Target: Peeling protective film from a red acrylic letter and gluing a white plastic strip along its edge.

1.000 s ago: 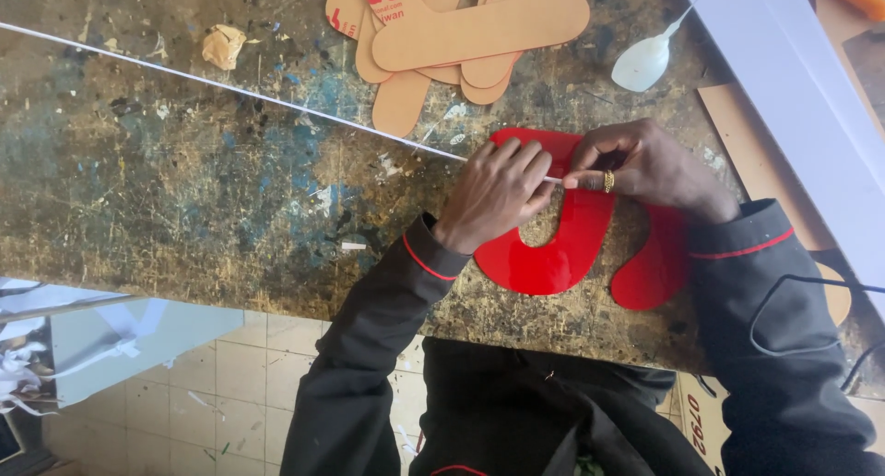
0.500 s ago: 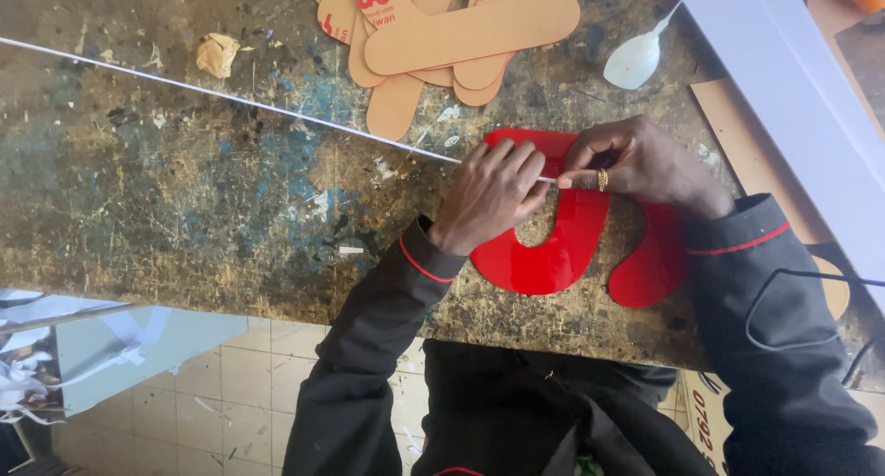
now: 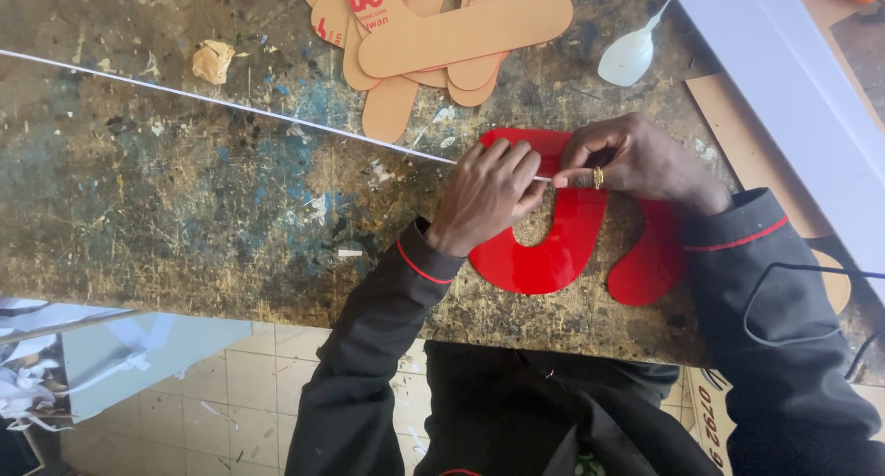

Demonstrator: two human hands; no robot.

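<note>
Scarred, paint-stained desk above a pale tiled floor, with both hands close together, left hand and right hand pinching a thin white strip over a glossy red cut-out, tan cut-outs beyond.

light: soft, even daylight | shadows: faint | glare: slight sheen on red sheet | focus: sharp

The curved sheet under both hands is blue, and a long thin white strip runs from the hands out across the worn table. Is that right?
Not quite: in the head view the curved sheet under the left hand and right hand is red, not blue. The thin white strip does run from the hands across the worn table.
</note>
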